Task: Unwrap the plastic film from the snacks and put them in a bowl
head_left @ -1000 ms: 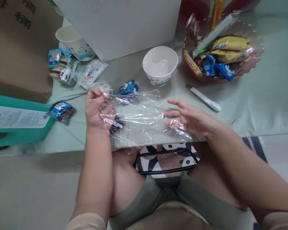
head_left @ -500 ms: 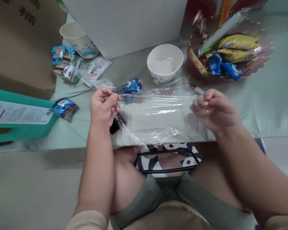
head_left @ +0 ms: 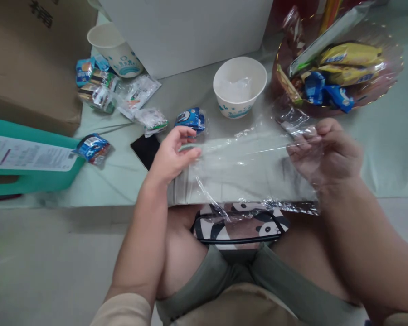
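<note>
A clear plastic bag [head_left: 245, 167] stretches flat over the front of the table, its lower edge hanging past the table's rim above my lap. My right hand [head_left: 331, 151] is closed on the bag's right side, with the film bunched about the fingers. At the bag's left edge is my left hand [head_left: 173, 156], its thumb and fingers apart; whether it touches the film I cannot tell. Just beyond my left fingers lies a blue snack packet [head_left: 192, 118]. A white paper bowl [head_left: 240, 88] with crumpled clear plastic inside stands behind the bag.
A pink glass bowl [head_left: 377, 93] of wrapped snacks stands at the back right. Left are another paper bowl [head_left: 117, 52], several snack packets [head_left: 98, 88], a dark phone [head_left: 144, 149], a green holder [head_left: 64, 176] and a cardboard box [head_left: 30, 68]. A white box [head_left: 197, 31] stands behind.
My left hand has moved right and its fingers have parted from the bag's edge. My right hand has shifted right with the bag. The phone now shows more fully.
</note>
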Action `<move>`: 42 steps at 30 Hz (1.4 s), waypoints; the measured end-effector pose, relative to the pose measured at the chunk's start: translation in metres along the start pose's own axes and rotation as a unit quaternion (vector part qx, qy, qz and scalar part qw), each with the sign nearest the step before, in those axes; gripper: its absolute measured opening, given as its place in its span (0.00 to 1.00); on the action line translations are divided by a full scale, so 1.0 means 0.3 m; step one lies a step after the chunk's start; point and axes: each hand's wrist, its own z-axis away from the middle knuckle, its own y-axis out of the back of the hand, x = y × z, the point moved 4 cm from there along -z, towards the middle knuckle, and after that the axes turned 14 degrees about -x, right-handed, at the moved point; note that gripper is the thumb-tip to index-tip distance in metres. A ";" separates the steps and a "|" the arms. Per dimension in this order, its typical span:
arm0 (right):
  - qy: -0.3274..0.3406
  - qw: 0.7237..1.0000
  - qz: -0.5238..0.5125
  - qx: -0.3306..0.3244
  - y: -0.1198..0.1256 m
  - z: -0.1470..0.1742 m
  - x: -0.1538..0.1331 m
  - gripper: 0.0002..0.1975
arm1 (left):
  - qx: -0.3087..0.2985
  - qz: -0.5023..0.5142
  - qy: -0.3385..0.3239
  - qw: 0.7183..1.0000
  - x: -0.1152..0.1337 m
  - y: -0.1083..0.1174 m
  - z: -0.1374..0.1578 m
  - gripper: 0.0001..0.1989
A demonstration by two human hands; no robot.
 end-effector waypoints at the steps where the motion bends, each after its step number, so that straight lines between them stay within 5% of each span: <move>1: 0.012 1.000 -0.003 0.007 0.003 -0.005 0.002 0.10 | 0.004 -0.073 -0.006 0.997 0.007 -0.017 0.007 0.19; 6: 0.061 0.998 0.003 0.022 0.027 -0.020 0.008 0.15 | 0.139 -0.301 0.064 0.941 0.054 -0.057 0.066 0.07; 10: 0.064 0.998 0.010 0.015 0.040 -0.014 0.004 0.17 | 0.023 -0.397 0.252 0.882 0.061 -0.108 0.110 0.16; 12: 0.061 0.998 0.014 0.011 0.042 -0.007 -0.001 0.18 | -0.022 -0.416 0.294 0.860 0.057 -0.128 0.129 0.21; 16: 0.055 0.998 0.023 0.007 0.048 0.005 -0.006 0.21 | -0.049 -0.317 0.252 0.913 0.022 -0.142 0.131 0.19; 20: 0.073 0.997 0.023 0.002 0.063 0.009 -0.013 0.21 | 0.012 -0.204 0.177 0.963 0.000 -0.110 0.107 0.12; 23: 0.076 0.997 0.025 0.001 0.070 0.010 -0.013 0.19 | 0.041 -0.279 0.191 0.940 0.023 -0.103 0.107 0.09; 28: 0.069 0.997 0.029 0.003 0.063 0.012 -0.009 0.20 | -0.092 -0.357 0.230 0.901 0.043 -0.171 0.137 0.25; 31: 0.070 0.997 0.024 -0.005 0.061 0.011 -0.011 0.20 | -0.079 -0.304 0.208 0.927 0.022 -0.163 0.137 0.25; 35: 0.073 0.996 -0.003 0.043 0.077 0.008 -0.012 0.18 | 0.083 -0.090 0.106 0.987 0.007 -0.091 0.104 0.14; 38: 0.084 0.993 -0.001 0.081 0.083 0.003 -0.002 0.13 | 0.208 0.059 0.036 0.976 0.023 -0.047 0.091 0.11; 42: 0.106 0.990 0.057 0.076 0.069 -0.005 0.020 0.09 | 0.156 0.224 0.133 0.953 0.016 -0.065 0.075 0.08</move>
